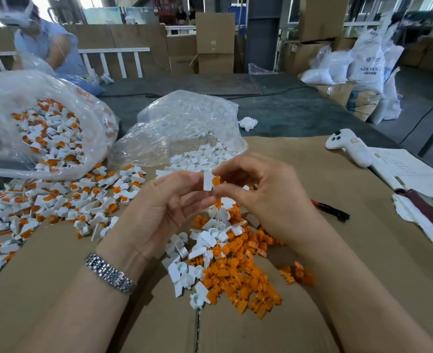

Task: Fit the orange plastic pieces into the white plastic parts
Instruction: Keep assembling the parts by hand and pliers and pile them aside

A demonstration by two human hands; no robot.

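Note:
Above the cardboard, my left hand [169, 202] pinches a white plastic part [207, 181] between thumb and fingers. My right hand [264, 189] pinches an orange piece [216, 180] that touches the white part's right side. Under my hands lies a heap of loose orange pieces [238, 278] mixed with white parts [185, 268]. Joined white-and-orange pieces [57, 202] are spread out at the left.
A clear bag of joined pieces [44, 133] lies at the left, and a clear bag of white parts [185, 133] sits behind my hands. At the right are a white controller [348, 146], a notebook [411, 171], a black marker [330, 208] and a cloth [424, 222]. A person sits at the back left.

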